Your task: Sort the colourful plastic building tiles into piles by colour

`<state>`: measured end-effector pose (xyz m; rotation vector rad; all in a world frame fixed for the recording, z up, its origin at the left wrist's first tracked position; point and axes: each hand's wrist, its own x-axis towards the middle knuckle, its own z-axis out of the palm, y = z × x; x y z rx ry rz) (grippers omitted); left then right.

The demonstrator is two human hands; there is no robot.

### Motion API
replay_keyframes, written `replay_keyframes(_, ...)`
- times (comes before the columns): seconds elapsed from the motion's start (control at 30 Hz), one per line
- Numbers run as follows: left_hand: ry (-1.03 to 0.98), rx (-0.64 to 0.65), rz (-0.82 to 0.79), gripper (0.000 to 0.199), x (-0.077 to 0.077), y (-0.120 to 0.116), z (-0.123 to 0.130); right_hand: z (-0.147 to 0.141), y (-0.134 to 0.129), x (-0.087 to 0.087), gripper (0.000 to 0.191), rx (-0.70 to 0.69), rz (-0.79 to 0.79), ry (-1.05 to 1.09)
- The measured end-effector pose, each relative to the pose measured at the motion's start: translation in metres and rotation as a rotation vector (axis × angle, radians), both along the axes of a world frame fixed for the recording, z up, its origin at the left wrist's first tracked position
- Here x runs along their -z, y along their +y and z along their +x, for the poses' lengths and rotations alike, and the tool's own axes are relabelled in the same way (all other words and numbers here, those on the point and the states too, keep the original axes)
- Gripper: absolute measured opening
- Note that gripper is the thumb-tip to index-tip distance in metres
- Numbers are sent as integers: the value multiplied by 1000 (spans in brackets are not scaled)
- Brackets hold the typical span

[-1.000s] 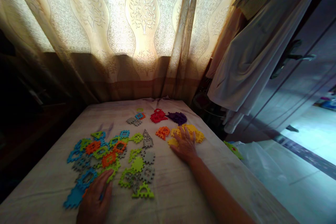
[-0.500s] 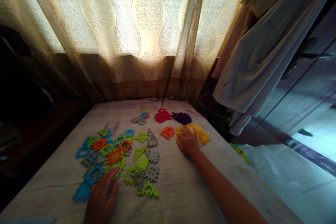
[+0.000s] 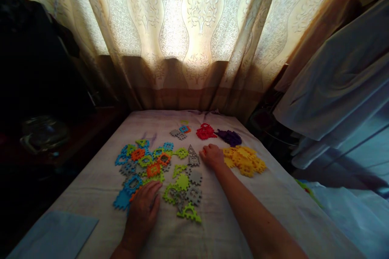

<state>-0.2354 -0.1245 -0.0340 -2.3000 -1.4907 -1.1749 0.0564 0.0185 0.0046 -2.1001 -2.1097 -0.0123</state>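
My right hand [image 3: 213, 156] is on the cloth between the grey pieces and the yellow pile. Its fingers are curled down over the small orange pile, and a bit of orange shows at the fingertips. The yellow notched building pieces [image 3: 244, 159] lie just to its right. My left hand [image 3: 143, 207] rests with fingers stretched and thumb apart at the near edge of a mixed spread of blue, orange, green and grey pieces. A blue piece [image 3: 122, 200] and an orange piece [image 3: 153, 169] are close to it. Beside it lie a lime-green piece [image 3: 182, 182] and a grey piece [image 3: 195, 177].
Behind my right hand are a red pile [image 3: 206, 131] and a purple pile [image 3: 230, 137]. A small grey, blue and orange group [image 3: 181, 134] lies at the back. A light blue sheet [image 3: 56, 234] is front left. Clothes [image 3: 337, 85] hang at the right.
My right hand has moved left from the yellow pile onto the orange pieces, its fingers now curled. My left hand stays by the mixed spread. The camera view has turned left.
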Motion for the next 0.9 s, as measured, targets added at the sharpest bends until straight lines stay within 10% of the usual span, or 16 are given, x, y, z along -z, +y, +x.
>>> replay_keyframes(0.53, -480, -200, -59, 31, 0, 3, -19, -78, 4, 28, 45, -145, 109, 137)
replay_keyframes(0.9, -96, -488, -493, 53, -27, 167, -134, -58, -59, 46, 51, -196, 244, 320)
